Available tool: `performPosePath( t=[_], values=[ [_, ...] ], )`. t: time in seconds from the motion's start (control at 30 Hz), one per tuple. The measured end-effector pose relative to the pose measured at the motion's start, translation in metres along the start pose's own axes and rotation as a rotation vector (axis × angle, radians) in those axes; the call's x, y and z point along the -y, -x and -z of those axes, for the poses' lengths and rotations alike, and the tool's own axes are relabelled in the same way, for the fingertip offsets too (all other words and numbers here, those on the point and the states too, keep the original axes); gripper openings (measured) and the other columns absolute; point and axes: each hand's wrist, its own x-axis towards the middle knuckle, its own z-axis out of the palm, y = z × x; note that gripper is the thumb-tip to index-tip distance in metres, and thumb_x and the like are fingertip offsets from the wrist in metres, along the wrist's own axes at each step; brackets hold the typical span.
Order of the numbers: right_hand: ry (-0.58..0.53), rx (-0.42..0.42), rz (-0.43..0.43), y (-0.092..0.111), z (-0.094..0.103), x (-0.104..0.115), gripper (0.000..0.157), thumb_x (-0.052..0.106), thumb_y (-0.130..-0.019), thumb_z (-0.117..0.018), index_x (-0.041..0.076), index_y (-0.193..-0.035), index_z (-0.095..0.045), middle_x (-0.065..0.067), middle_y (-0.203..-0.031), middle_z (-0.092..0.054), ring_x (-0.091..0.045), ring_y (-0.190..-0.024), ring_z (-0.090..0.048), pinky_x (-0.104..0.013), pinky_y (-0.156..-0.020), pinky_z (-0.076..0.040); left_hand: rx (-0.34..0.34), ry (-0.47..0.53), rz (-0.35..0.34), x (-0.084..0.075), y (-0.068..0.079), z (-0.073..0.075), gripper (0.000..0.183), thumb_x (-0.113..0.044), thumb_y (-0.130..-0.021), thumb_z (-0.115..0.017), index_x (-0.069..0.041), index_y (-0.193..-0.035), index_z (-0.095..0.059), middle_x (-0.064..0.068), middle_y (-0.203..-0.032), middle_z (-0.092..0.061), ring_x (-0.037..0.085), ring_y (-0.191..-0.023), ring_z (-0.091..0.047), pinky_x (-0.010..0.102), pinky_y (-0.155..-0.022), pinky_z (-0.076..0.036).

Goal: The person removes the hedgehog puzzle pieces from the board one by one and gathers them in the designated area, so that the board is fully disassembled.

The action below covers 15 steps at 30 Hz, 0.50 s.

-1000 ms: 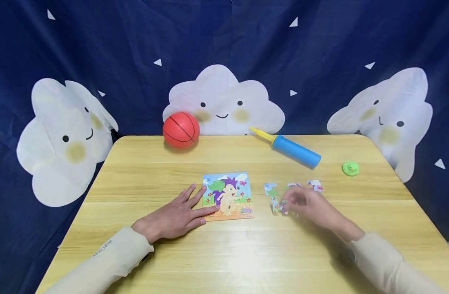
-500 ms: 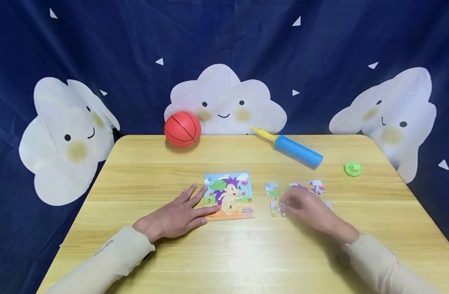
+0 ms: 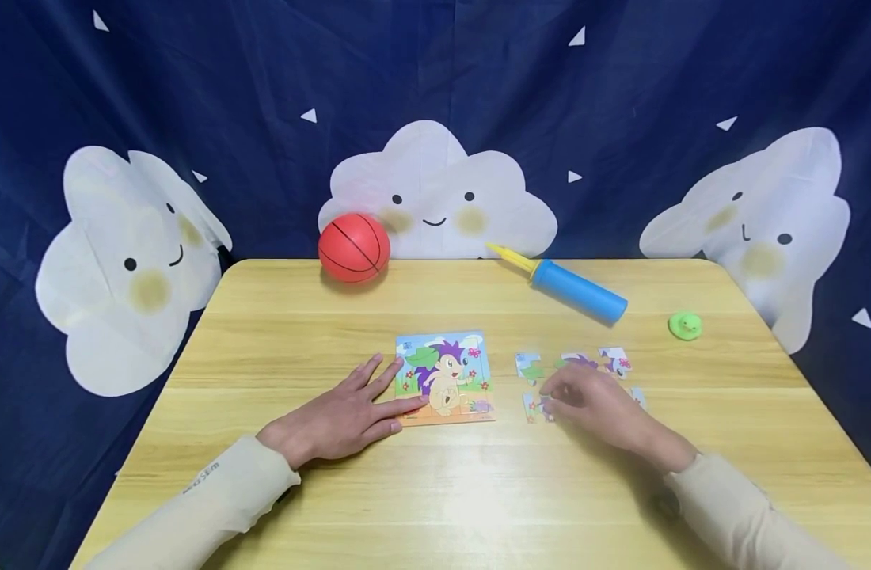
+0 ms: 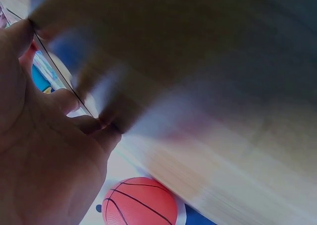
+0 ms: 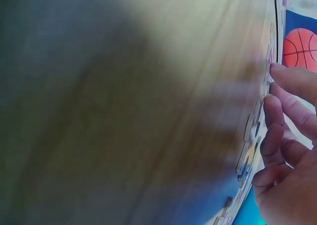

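My left hand (image 3: 339, 418) lies with spread fingers on the left edge of a square hedgehog puzzle (image 3: 450, 372). The puzzle shows a purple-spined hedgehog with a leaf and flowers. To its right, loose puzzle pieces lie in two rows. My right hand (image 3: 606, 408) bends over them, thumb and forefinger curled at a puzzle piece (image 3: 547, 409) in the near row. In the right wrist view, the thumb and fingers of the right hand (image 5: 292, 160) meet the pieces' edges. A flower piece (image 3: 530, 407) lies just left of those fingertips. The hand covers some pieces.
A red ball (image 3: 354, 248) with black lines sits at the table's back left. A blue hand pump (image 3: 580, 291) with a yellow nozzle lies at the back. A green duck toy (image 3: 685, 325) is at the right. A dark blue cloud-printed curtain (image 3: 435, 71) hangs behind the table.
My right hand has shifted slightly, and the flower piece near its fingertips now sits a little lower and further left, with a narrow gap beside it. My left hand stays on the puzzle.
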Motion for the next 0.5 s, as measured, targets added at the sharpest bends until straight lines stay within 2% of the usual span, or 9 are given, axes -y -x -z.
performPosePath(
  t=[0.27, 0.5],
  values=[
    [-0.018, -0.002, 0.013, 0.000, -0.001, -0.003, 0.015, 0.017, -0.095, -0.087, 0.023, -0.107, -0.080, 0.015, -0.095, -0.066, -0.010, -0.092, -0.057, -0.028, -0.080, -0.053, 0.000, -0.001, 0.001, 0.000, 0.000, 0.000, 0.050, -0.051, -0.117, -0.043, -0.048, -0.167, -0.041, 0.012, -0.185, -0.011, 0.047, -0.170, -0.007, 0.064, -0.135, -0.022],
    [-0.054, -0.001, 0.016, -0.007, 0.005, 0.010, 0.013, 0.021, -0.099, -0.083, 0.024, -0.111, -0.080, 0.018, -0.101, -0.074, -0.005, -0.099, -0.066, -0.033, -0.092, -0.059, 0.005, -0.009, 0.005, -0.001, 0.000, 0.001, 0.050, -0.052, -0.117, -0.043, -0.049, -0.167, -0.040, 0.012, -0.185, -0.011, 0.047, -0.170, -0.007, 0.063, -0.136, -0.020]
  ],
)
